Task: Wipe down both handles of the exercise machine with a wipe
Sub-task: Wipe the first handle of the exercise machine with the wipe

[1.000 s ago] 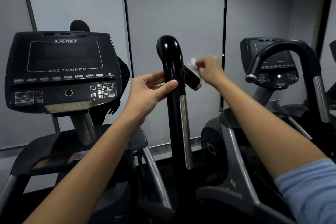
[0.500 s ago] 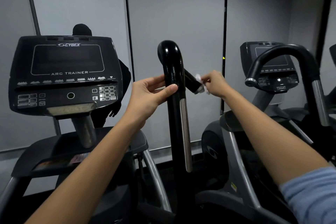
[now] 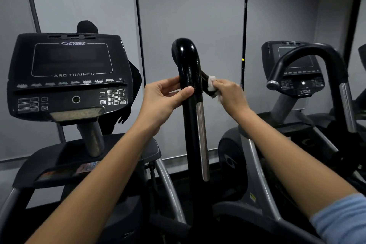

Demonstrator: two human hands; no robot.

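A black curved handle (image 3: 187, 77) of the Cybex Arc Trainer rises through the middle of the view, bending over at the top with its short end stub (image 3: 206, 80) pointing down toward 4 o'clock. A silver contact strip (image 3: 202, 140) runs down the front of the upright below the bend.

The left hand (image 3: 164, 99) comes in from 7 o'clock and grips the upright just above the strip: the thumb lies across the front of the tube and the fingers curl behind it from the left side.

The right hand (image 3: 230, 95) reaches in from 4 o'clock, its fingers curled round a crumpled white wipe (image 3: 212, 83). The wipe is pressed against the end stub, just right of the upright, with a scrap of it hanging below the hand. A light blue sleeve (image 3: 342, 222) shows at the lower right corner.

At 9 o'clock sits the machine's dark console (image 3: 69, 77), marked "CYBEX" and "ARC TRAINER", with a keypad at its right side, on a grey post. A second black handle tip (image 3: 87, 26) pokes up behind the console's top edge. At 3 o'clock stands a neighbouring machine (image 3: 297, 73) with its own console labelled "750AT" and an arched black handle (image 3: 309, 53) ending in a silver cap. Grey wall panels (image 3: 190, 6) fill the background.
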